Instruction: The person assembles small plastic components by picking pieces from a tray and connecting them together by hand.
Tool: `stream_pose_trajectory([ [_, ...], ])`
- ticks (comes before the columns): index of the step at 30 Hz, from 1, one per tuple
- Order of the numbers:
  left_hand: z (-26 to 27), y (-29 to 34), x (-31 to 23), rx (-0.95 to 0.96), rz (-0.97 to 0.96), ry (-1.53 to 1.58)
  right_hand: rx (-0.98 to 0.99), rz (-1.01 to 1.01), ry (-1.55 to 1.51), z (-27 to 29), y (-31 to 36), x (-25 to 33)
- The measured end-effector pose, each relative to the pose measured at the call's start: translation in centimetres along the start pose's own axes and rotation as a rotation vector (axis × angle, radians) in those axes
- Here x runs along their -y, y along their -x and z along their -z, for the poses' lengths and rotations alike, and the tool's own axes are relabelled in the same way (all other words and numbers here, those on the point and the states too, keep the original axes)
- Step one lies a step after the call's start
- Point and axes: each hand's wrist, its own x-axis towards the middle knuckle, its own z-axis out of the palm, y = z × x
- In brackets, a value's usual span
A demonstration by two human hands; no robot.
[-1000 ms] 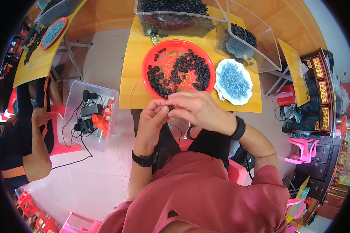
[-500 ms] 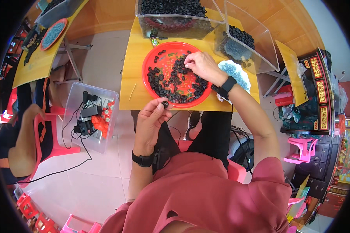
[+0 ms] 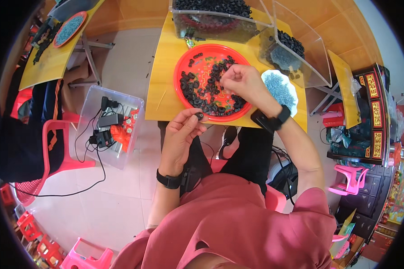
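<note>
A round red tray (image 3: 180,92) lies on the yellow table (image 3: 159,85), with many small black ring-shaped parts (image 3: 191,87) scattered over its patterned bottom. Just off its near rim, my left hand (image 3: 182,136) pinches one such black ring (image 3: 199,116) between thumb and fingertips. Over the right half of the tray hovers my right hand (image 3: 247,85), its fingers curled and thumb pressed in; whatever they hold, if anything, is hidden. To the right of that hand, a white scalloped plate (image 3: 294,107) carries a heap of small blue-grey metal pieces (image 3: 278,87).
Two clear bins (image 3: 211,29) (image 3: 307,67) of black parts stand along the table's far side. A thin stick (image 3: 160,100) lies left of the tray. On the floor, a clear box (image 3: 87,107) holds adapters and cables. Another person sits at a second yellow table (image 3: 42,69) on the left.
My right hand has drawn back from the pile of black rings toward me, its fingers now curled. My left hand keeps its ring near the tray's rim. The whole view has shifted slightly.
</note>
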Motion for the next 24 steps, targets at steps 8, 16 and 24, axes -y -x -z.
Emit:
stream_pose_trajectory([
  [8, -0.7, 0.1, 0.2, 0.0, 0.009, -0.029, 0.278, -0.149, -0.351, -1.3, 6.0, 4.8],
  [16, -1.0, 0.2, 0.5, 0.023, -0.015, -0.2, 0.318, 0.039, -0.091, -1.3, 6.5, 5.5],
  [24, -1.5, 0.6, 0.6, 0.033, -0.035, -0.338, 0.327, 0.135, 0.04, -1.2, 6.4, 5.1],
])
